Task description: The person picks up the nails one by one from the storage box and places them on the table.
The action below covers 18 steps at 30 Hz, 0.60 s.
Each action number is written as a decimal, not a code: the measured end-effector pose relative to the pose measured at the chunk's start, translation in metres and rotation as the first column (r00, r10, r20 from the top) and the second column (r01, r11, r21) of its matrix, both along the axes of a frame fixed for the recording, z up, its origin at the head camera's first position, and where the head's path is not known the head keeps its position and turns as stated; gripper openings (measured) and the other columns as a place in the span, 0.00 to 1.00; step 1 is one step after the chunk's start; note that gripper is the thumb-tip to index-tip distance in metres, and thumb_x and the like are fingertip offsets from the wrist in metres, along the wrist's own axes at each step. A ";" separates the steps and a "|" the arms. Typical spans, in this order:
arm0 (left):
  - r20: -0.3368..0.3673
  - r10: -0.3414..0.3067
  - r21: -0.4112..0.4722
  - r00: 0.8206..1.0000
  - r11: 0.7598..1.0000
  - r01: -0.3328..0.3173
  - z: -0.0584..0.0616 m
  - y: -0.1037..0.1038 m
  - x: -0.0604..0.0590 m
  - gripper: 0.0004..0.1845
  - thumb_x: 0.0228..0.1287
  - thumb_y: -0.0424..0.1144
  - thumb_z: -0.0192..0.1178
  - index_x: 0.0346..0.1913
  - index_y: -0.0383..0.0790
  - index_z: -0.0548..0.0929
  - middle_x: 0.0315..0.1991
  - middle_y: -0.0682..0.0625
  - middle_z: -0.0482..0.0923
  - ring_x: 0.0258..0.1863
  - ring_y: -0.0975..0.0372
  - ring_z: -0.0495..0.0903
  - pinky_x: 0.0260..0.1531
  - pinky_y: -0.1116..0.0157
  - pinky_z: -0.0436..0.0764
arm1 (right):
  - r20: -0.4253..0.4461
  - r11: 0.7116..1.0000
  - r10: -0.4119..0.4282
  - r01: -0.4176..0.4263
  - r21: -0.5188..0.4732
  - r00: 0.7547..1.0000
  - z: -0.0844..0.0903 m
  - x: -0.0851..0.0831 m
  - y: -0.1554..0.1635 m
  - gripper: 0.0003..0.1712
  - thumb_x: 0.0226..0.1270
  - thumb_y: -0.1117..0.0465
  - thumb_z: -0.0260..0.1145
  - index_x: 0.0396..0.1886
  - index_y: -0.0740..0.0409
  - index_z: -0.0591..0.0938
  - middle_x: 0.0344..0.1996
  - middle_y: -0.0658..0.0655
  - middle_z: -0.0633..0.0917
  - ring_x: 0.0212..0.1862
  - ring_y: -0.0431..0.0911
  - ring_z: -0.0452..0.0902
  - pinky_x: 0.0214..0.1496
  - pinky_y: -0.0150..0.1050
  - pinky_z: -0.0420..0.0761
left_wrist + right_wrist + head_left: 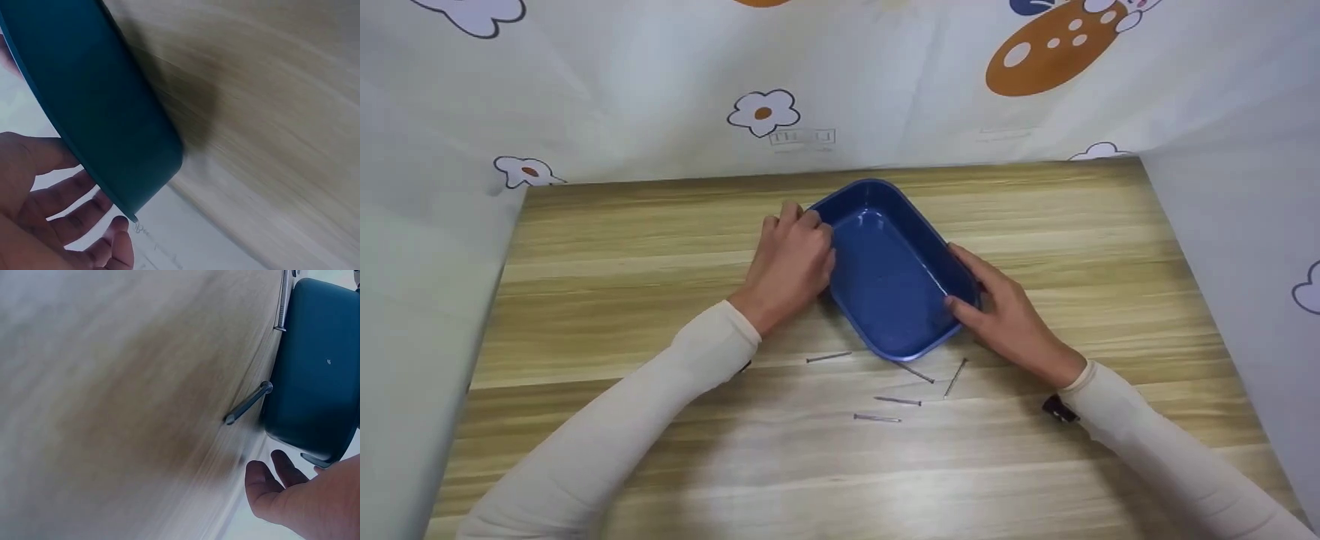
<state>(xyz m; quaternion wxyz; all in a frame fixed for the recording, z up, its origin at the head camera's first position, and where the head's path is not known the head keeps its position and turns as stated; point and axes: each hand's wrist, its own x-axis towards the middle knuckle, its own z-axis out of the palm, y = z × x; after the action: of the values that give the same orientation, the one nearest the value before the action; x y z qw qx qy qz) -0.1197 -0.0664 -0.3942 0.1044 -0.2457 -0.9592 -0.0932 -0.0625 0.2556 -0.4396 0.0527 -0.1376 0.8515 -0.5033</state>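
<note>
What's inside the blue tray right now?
The blue tray shows only its bare glossy floor; all five nails lie on the table outside it. Nothing covers its interior.

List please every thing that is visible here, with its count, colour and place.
tray: 1, blue, middle of the table, set at an angle, nothing seen inside
nails: 5, grey metal, loose on the table just in front of the tray; one reaches the tray's near edge
table: 1, light wood grain, under everything
cloth: 1, white with flower and orange prints, hung behind and at both sides of the table
sleeves: 2, cream, down to the wrists
left hand: 1, fingers curled at the tray's left rim
right hand: 1, on the tray's right rim, thumb on the edge
</note>
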 end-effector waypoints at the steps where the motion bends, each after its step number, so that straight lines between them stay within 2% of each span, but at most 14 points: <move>1: 0.000 0.007 -0.010 1.000 1.000 -0.007 0.000 0.001 -0.001 0.10 0.76 0.35 0.65 0.44 0.28 0.91 0.44 0.37 0.87 0.51 0.42 0.78 0.45 0.45 0.81 | -0.001 1.000 0.000 0.000 0.001 1.000 0.000 0.000 0.000 0.43 0.77 0.67 0.72 0.87 0.51 0.68 0.78 0.61 0.77 0.67 0.58 0.82 0.71 0.50 0.79; 8: 0.003 0.037 -0.141 0.999 0.989 -0.036 0.000 0.012 -0.009 0.10 0.75 0.34 0.64 0.40 0.32 0.92 0.43 0.36 0.88 0.49 0.42 0.80 0.43 0.44 0.81 | -0.004 1.000 -0.003 0.003 -0.006 1.000 0.000 0.000 0.001 0.44 0.76 0.67 0.72 0.87 0.49 0.68 0.78 0.60 0.76 0.67 0.57 0.82 0.70 0.47 0.81; 14: 0.049 0.044 -0.285 0.998 0.958 -0.029 0.001 0.020 -0.012 0.10 0.74 0.33 0.63 0.43 0.36 0.95 0.45 0.36 0.89 0.54 0.43 0.80 0.46 0.43 0.81 | -0.010 1.000 0.010 -0.010 -0.012 1.000 -0.001 0.000 0.000 0.44 0.76 0.67 0.72 0.88 0.50 0.68 0.80 0.60 0.74 0.69 0.57 0.80 0.70 0.40 0.80; 18: 0.077 0.053 -0.351 0.996 0.936 -0.022 0.002 0.027 -0.015 0.09 0.73 0.35 0.65 0.47 0.38 0.95 0.46 0.36 0.89 0.55 0.43 0.79 0.49 0.44 0.79 | -0.012 1.000 0.008 -0.008 -0.015 1.000 -0.001 -0.001 0.001 0.44 0.76 0.67 0.72 0.88 0.50 0.68 0.79 0.60 0.75 0.69 0.56 0.80 0.69 0.35 0.79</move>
<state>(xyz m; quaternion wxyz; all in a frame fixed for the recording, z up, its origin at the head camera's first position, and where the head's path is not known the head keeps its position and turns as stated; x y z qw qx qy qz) -0.1345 -0.0390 -0.3918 0.0197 -0.2377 -0.9686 0.0705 -0.0634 0.2566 -0.4407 0.0485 -0.1447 0.8475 -0.5084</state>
